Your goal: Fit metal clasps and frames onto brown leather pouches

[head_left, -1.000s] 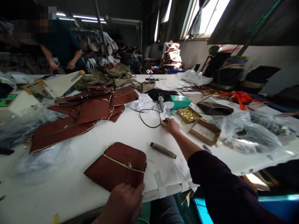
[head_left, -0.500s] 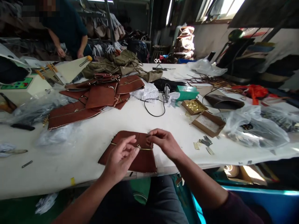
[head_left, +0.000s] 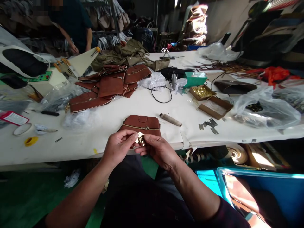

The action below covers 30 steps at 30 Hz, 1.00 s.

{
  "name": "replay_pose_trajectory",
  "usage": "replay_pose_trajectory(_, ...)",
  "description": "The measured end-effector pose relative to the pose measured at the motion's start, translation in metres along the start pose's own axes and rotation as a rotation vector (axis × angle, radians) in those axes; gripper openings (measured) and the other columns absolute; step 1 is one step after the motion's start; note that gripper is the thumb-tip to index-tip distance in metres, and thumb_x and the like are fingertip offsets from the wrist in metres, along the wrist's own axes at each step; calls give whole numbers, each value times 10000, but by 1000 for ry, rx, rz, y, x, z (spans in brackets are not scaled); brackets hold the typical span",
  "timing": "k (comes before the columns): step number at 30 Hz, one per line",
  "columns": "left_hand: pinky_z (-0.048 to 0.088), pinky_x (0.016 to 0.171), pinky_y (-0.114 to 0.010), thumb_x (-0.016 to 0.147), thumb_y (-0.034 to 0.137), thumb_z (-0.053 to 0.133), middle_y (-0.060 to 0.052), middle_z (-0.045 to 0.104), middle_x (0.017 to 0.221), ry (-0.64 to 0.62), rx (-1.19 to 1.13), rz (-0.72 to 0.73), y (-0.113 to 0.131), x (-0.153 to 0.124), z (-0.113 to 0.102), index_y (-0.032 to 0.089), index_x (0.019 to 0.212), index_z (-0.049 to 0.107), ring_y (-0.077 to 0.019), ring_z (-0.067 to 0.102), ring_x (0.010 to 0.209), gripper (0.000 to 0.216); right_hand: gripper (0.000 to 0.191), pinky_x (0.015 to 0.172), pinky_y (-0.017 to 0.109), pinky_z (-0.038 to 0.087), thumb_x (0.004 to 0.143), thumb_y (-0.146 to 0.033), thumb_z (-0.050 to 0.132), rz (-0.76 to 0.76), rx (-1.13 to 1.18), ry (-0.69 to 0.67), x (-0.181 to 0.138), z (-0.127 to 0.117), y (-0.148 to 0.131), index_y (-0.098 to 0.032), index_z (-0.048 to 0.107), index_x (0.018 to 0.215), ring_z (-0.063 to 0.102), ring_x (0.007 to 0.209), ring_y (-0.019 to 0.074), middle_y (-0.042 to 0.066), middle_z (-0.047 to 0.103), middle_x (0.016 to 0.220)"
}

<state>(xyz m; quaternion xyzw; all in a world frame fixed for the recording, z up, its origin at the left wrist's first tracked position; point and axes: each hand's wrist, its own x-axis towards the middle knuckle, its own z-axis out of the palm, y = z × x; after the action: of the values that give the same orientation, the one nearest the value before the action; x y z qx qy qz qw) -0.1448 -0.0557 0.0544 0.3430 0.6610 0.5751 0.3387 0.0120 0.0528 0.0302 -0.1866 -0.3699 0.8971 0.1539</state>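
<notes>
Hands having come off brown zip pouch [head_left: 142, 123], now lying at near worktop [head_left: 142, 106] edge. Left hand [head_left: 120, 145] and right hand [head_left: 158, 149] both pinching small brass fitting [head_left: 141, 137] over pouch's near edge. Fitting looking light, rigid, slippery: edge pinch suiting.

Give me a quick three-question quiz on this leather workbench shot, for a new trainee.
1. True or false: the left hand and the right hand both pinch the small metal fitting.
2. What lies on the table just right of the brown pouch? A a wooden-handled tool, B a mug, C a laptop.
3. Fill the gap: the open box behind that tool holds ___-coloured small parts.
Key: 1 true; 2 A; 3 gold.
</notes>
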Motion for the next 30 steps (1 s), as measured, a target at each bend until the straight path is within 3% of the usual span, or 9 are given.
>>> replay_pose_trajectory(6, 595, 589, -237, 875, 511, 843, -47, 783, 752, 1, 8, -15, 11, -7, -4, 163, 948, 804, -171, 731, 653, 358, 394, 844, 344, 634, 946, -458, 759, 36, 59, -80, -17, 7, -2, -138, 799, 1172, 826, 989, 281, 162, 827, 1151)
replay_pose_trajectory(11, 556, 567, -208, 875, 470, 842, -41, 786, 751, -1, 41, 0, 22, -10, 1, 162, 896, 804, -134, 684, 610, 311, 404, 869, 324, 635, 935, -401, 796, 23, 76, -124, -25, 4, 0, -138, 782, 1240, 817, 1066, 289, 177, 806, 1226)
replay_pose_trajectory(18, 495, 551, -190, 895, 445, 812, 8, 691, 631, 31, 132, 47, 28, -8, 4, 165, 882, 788, -103, 582, 556, 281, 379, 742, 252, 622, 825, -406, 928, -42, 45, -22, -31, 3, 0, -151, 825, 1087, 826, 894, 218, 112, 822, 1092)
replay_pose_trajectory(23, 481, 555, -192, 905, 474, 804, 18, 668, 623, 50, 208, 50, 27, -6, 2, 177, 914, 787, -102, 570, 547, 298, 436, 734, 255, 611, 777, -431, 964, -65, 91, 2, -31, 3, 2, -153, 824, 1083, 823, 861, 211, 103, 828, 1018)
replay_pose_trajectory(30, 501, 555, -196, 931, 437, 771, 26, 653, 591, 69, 296, 87, 33, -5, 5, 181, 908, 782, -114, 599, 539, 257, 375, 681, 235, 553, 719, -362, 994, -101, 72, 92, -26, 7, 5, -159, 825, 985, 773, 763, 160, 59, 804, 909)
